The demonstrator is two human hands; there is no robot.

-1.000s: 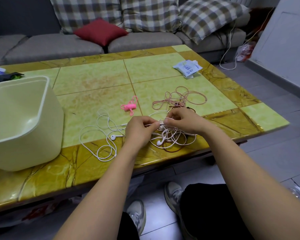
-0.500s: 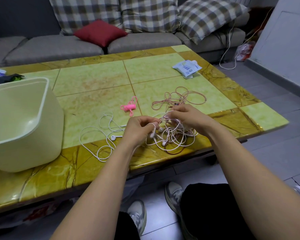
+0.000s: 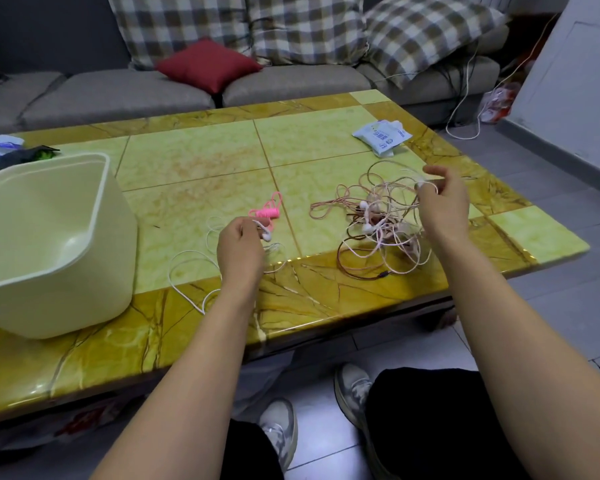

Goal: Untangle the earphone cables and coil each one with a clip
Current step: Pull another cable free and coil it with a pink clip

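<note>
Two hands working low over the tabletop [image 3: 326,303]. Left hand [image 3: 239,251] is curled round the white earphone cable [image 3: 187,252], an earbud [image 3: 266,236] poking out by its fingers and loose loops lying on the near side. Right hand [image 3: 442,209] pinches strands of the pinkish cable tangle [image 3: 378,230], whose lower loops sprawl on the tabletop. Pink clip [image 3: 265,212] sits just past the left hand. Cream tub [image 3: 49,244] is off left, tissue packet [image 3: 381,137] further back, red cushion [image 3: 208,64] on the sofa.
</note>
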